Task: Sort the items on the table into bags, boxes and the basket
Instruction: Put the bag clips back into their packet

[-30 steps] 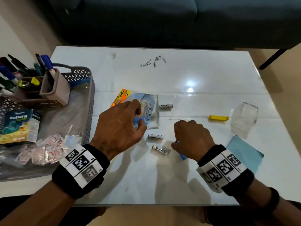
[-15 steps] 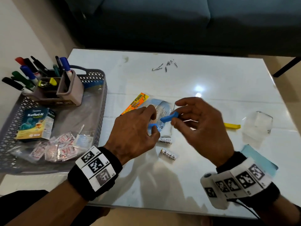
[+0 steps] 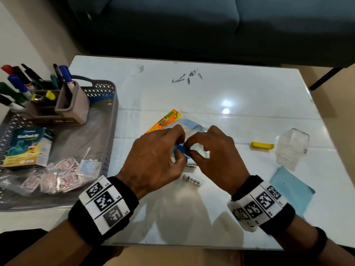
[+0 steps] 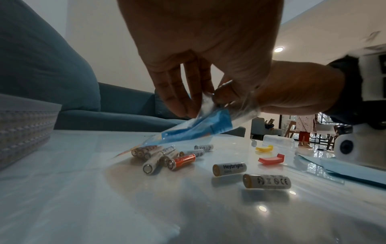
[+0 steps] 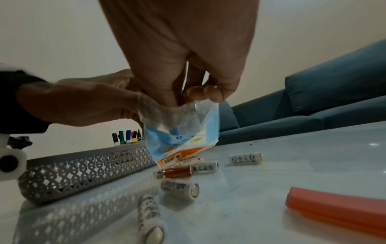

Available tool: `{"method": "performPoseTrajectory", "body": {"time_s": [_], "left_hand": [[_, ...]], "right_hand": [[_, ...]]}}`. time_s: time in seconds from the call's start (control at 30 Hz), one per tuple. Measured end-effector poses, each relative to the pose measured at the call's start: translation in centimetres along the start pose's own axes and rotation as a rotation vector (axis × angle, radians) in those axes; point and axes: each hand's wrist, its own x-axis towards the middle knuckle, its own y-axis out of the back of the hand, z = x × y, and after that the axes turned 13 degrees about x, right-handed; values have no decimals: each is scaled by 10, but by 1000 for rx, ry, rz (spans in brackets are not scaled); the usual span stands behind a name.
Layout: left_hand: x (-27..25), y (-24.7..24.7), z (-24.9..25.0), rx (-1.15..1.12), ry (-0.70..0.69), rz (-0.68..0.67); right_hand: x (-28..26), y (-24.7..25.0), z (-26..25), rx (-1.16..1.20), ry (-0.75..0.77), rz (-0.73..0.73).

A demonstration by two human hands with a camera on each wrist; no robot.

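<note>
Both my hands hold a small clear plastic bag (image 5: 181,132) with blue and orange print by its mouth, lifted just over the table. My left hand (image 3: 179,144) pinches the near-left rim and my right hand (image 3: 196,145) pinches the right rim. Something blue (image 4: 217,125) shows through the bag; clip or print, I cannot tell. Several batteries (image 4: 167,156) lie under the bag's lower end. Two more batteries (image 3: 192,182) lie closer to me. A yellow clip (image 3: 262,145) and a red clip (image 4: 271,159) lie to the right.
A grey basket (image 3: 113,120) stands at the left with a pen holder (image 3: 73,106), a medicine box (image 3: 26,148) and sachets (image 3: 51,175). A clear plastic box (image 3: 292,148) and a blue sheet (image 3: 292,189) are at the right. A dark sofa is behind the table.
My right hand took a blue clip off the table near me and carried it up to the bag. Both hands now pinch the bag's mouth, raised off the table.
</note>
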Motion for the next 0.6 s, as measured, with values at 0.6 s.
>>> {"method": "performPoseTrajectory", "body": {"time_s": [0.6], "left_hand": [[3, 4, -6, 83, 123, 5]], "right_hand": [[-5, 110, 71, -621, -896, -149]]}}
